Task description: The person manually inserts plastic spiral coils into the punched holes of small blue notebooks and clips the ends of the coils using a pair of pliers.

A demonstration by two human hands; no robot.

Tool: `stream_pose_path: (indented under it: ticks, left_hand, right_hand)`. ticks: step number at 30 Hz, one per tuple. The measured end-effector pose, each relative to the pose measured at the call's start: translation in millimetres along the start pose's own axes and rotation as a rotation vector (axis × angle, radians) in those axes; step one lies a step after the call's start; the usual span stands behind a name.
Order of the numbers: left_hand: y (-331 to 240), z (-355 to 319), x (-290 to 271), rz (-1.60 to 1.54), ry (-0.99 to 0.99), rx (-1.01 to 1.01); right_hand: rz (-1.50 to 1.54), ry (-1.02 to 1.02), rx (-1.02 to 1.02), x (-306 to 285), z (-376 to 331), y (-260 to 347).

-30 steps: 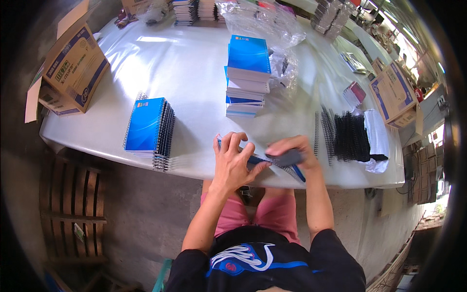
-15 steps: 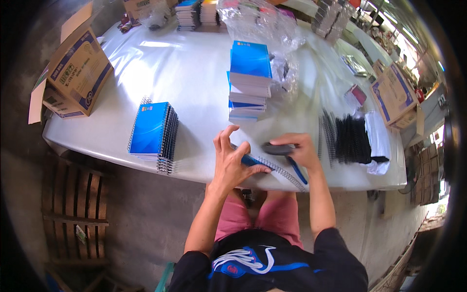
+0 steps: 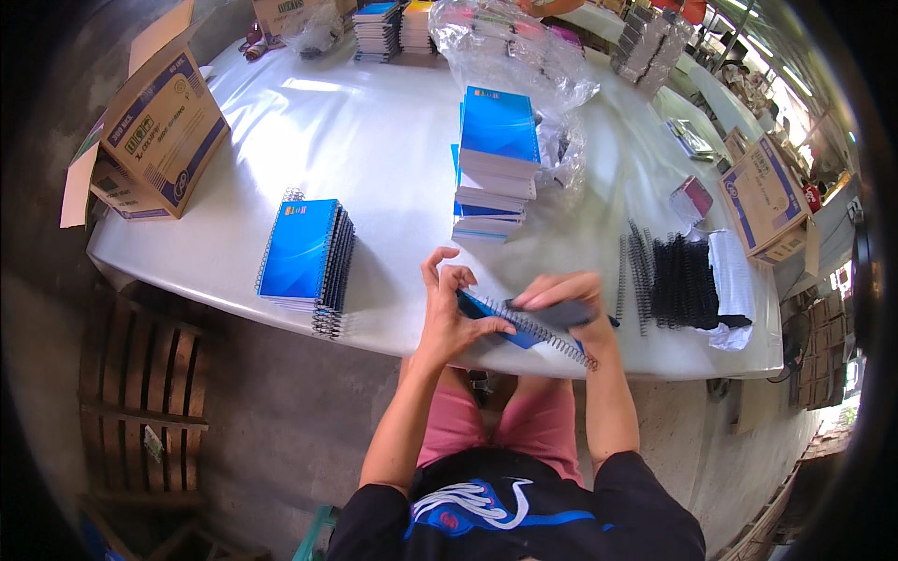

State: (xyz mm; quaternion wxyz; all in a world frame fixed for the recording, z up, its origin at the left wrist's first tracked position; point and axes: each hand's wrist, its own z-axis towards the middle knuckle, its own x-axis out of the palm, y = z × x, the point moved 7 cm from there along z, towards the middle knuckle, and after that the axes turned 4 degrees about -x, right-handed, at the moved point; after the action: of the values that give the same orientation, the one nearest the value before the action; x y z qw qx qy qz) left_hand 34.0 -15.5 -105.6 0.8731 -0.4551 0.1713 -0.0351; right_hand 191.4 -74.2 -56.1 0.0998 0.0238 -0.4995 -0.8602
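A blue-covered notebook (image 3: 524,338) lies at the table's near edge, its spiral wire coil (image 3: 552,338) running along one edge and sticking out past the near corner. My left hand (image 3: 451,316) grips the notebook's left end, thumb on top and the other fingers bent. In my right hand (image 3: 572,292) is a dark, flat, rounded object (image 3: 557,313), blurred by motion, pressed against or just over the coil; I cannot tell its kind. A small blue tip, partly hidden, shows beside the right wrist.
Beyond my hands rises a tall stack of blue notebooks (image 3: 499,126). Coiled notebooks (image 3: 299,248) are piled at left. Black coils (image 3: 685,280) lie at right by a white cloth (image 3: 731,280). Cardboard boxes (image 3: 154,140) stand at both ends; plastic wrap (image 3: 477,47) lies behind.
My right hand has brought the dark object leftward and down onto the coil area, covering the blue-handled tool seen before. My left hand keeps its hold on the notebook. The view has shifted slightly.
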Motion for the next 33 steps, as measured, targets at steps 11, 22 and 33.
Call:
stream_pose_path:
  ticks: [11,22,33]
  left_hand:
    - [16.1,-2.4,8.1,-0.177,0.059,-0.162]
    - [40.2,-11.1,8.4,-0.380,0.136,-0.271]
    - [1.6,-16.5,-15.3,-0.524,-0.132,-0.449]
  right_hand:
    - [-0.231,-0.049,0.171,12.2,18.4,-22.1]
    - [-1.350,-0.183,0.384,-39.0,-18.6,-2.3]
    - [-1.618,-0.303,0.415,-17.1,-131.7,4.8]
